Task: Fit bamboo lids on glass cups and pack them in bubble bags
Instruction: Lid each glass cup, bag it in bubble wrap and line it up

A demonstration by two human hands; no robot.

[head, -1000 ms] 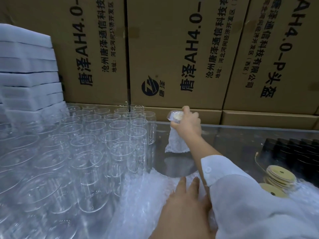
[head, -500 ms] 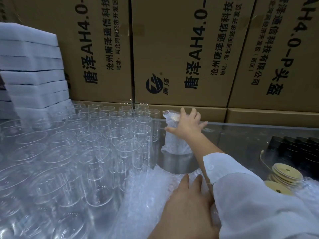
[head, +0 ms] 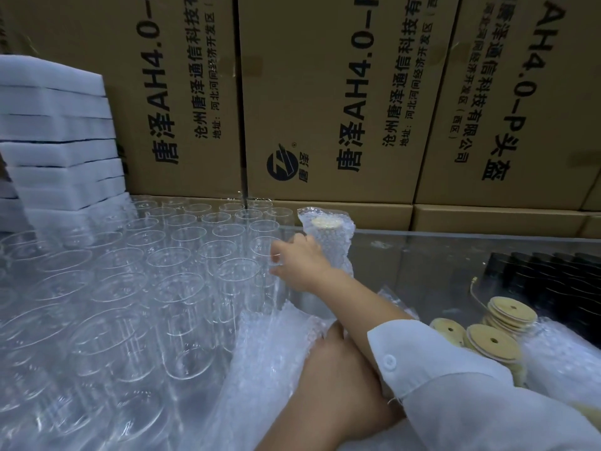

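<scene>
While upright, bagged cup [head: 327, 242] just beside right grip [head: 297, 265].

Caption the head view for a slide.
Right hand reaches to a glass cup beside the bagged cup; left hand rests on bubble bags.

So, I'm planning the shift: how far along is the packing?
Done: one lidded cup stands bagged by the boxes. In hand: right hand is at a bare cup; left hand rests on the bubble bags. Left: dozens of bare cups, with loose lids stacked at right.
</scene>
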